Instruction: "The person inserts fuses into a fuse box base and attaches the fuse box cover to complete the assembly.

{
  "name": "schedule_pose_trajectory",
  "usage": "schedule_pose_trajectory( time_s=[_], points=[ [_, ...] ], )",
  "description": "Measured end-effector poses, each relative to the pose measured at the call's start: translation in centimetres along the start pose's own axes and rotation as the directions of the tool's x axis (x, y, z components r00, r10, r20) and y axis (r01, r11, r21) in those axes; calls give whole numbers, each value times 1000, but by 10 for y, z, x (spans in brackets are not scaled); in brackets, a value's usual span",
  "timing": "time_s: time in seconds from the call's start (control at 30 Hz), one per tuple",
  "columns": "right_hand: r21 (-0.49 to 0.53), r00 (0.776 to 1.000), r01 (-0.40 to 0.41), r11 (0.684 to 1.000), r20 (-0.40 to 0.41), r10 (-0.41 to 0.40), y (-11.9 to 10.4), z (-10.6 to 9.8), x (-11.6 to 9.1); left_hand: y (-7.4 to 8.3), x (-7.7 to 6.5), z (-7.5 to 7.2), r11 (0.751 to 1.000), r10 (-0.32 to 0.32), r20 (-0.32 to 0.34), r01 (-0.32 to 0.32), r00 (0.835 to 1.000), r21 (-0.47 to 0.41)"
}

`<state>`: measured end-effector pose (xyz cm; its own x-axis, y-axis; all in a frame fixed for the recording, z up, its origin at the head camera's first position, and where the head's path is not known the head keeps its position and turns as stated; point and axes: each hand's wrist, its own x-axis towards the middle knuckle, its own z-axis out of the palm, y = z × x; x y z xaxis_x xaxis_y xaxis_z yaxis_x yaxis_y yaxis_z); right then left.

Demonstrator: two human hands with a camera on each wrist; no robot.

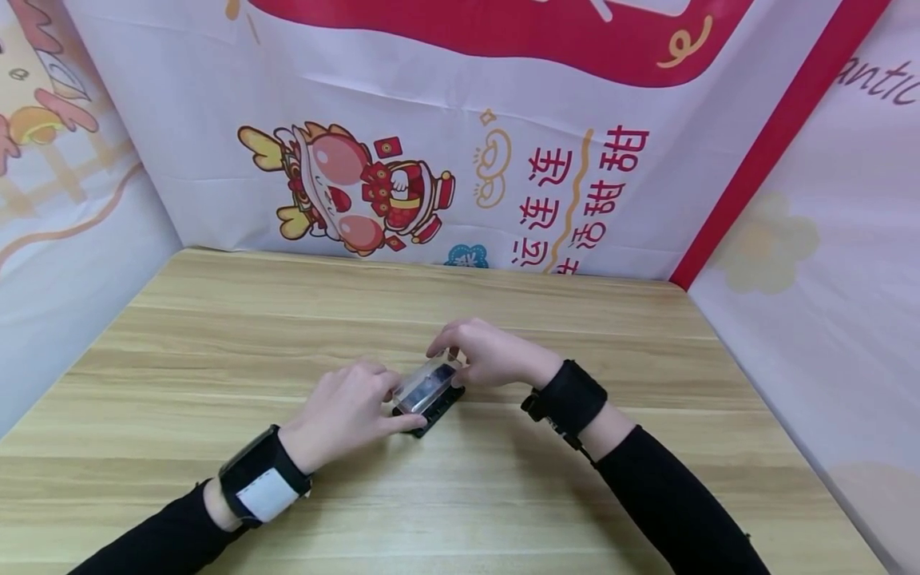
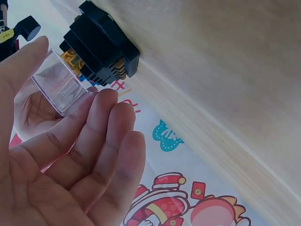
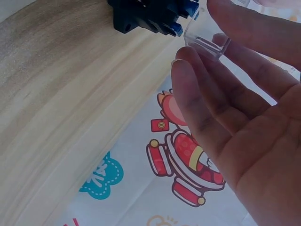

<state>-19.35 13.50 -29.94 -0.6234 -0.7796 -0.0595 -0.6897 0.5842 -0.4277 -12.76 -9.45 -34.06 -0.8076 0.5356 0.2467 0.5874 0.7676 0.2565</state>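
Note:
A clear plastic cover, shaped like a small box, sits over a black stepped base on the table, which resembles a relay socket. My left hand grips the cover's near end between thumb and fingers. At its far end my right hand holds the same cover with thumb and fingertips. In the left wrist view, orange and blue parts show between the clear cover and the black base. Part of the cover is hidden by the thumb in the right wrist view.
Under the hands lies a wood-grain table. A printed cloth with a cartoon figure hangs along its back edge, and more cloth borders the left and right sides. Both wrists wear black straps.

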Motion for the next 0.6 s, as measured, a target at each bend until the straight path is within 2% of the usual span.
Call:
schedule_pose_trajectory(
  time_s=[0.6],
  points=[
    [5,1000,-24,1000,16,24,1,4,1,0,-2,4,1000,-2,13,2,1000,-10]
  ],
)
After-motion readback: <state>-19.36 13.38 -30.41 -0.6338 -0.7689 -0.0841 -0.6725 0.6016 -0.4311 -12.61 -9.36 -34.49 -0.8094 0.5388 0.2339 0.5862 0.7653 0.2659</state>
